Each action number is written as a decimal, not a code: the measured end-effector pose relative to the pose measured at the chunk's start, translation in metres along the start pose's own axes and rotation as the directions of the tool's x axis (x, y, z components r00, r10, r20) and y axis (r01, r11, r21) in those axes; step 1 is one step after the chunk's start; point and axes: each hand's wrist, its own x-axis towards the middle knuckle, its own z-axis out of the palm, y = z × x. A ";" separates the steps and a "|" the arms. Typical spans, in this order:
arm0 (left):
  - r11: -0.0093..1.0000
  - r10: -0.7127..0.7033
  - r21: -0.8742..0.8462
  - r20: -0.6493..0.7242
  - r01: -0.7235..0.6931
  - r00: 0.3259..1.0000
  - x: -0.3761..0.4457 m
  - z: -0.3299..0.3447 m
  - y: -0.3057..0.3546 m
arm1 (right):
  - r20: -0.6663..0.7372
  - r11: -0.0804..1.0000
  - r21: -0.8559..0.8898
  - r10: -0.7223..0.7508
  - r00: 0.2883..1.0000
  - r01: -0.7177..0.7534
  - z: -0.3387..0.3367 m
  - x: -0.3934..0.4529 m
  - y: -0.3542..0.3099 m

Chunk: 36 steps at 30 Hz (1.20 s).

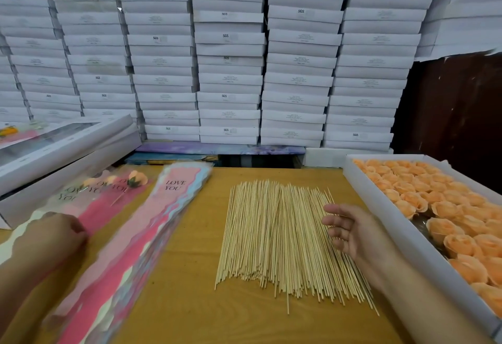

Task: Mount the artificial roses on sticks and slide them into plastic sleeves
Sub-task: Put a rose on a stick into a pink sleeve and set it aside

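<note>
A wide pile of thin wooden sticks [279, 237] lies on the wooden table [190, 275]. My right hand [350, 231] hovers over the pile's right edge with relaxed, spread fingers that hold nothing. A white tray [385, 208] at the right holds several orange artificial roses [440, 208]. A stack of pink "LOVE YOU" plastic sleeves [152, 224] lies left of the sticks. My left hand [51, 237] rests with curled fingers on sleeved roses [114, 183] at the far left; the frame does not show whether it grips one.
A wall of stacked white boxes [231, 53] fills the back. Two long white boxes [62, 150] lie at the left behind the sleeves. Dark purple and blue flat packs [217, 150] sit at the table's far edge.
</note>
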 end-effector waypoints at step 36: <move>0.652 0.515 -0.607 -0.085 -0.454 0.853 -0.202 0.036 0.241 | -0.301 -0.144 -0.937 -0.128 0.945 -0.318 -0.081 0.017 -0.119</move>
